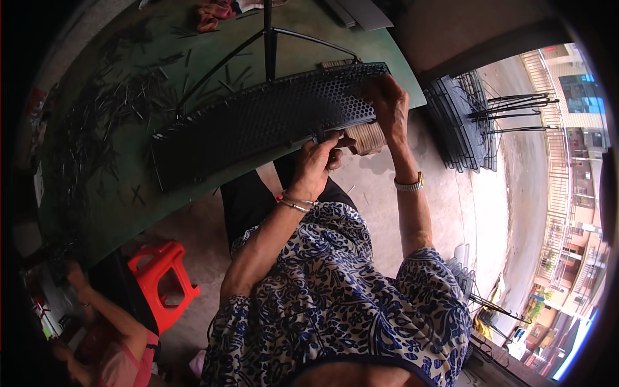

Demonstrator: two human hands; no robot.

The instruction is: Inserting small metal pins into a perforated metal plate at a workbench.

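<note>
A long black panel (277, 106) with a grid of round holes lies tilted across the near edge of the green table. Black rods (269, 51) rise behind it and join in a frame. My left hand (314, 166) is closed at the panel's near edge, thumb and fingers gripping there. At the panel's right end is my right hand (391, 109), its fingers bent and pressed together against the holes. Whatever those fingertips hold is too dark to make out. Below the panel, between my hands, sits a bundle of ridged tan pieces (367, 138).
Many loose thin black strips (122, 97) cover the table's left side. A red plastic stool (164, 284) stands lower left, near another person's arm (119, 316). Stacked black wire-framed panels (461, 122) stand on the floor to the right. Reddish cloth (213, 14) lies at the far edge.
</note>
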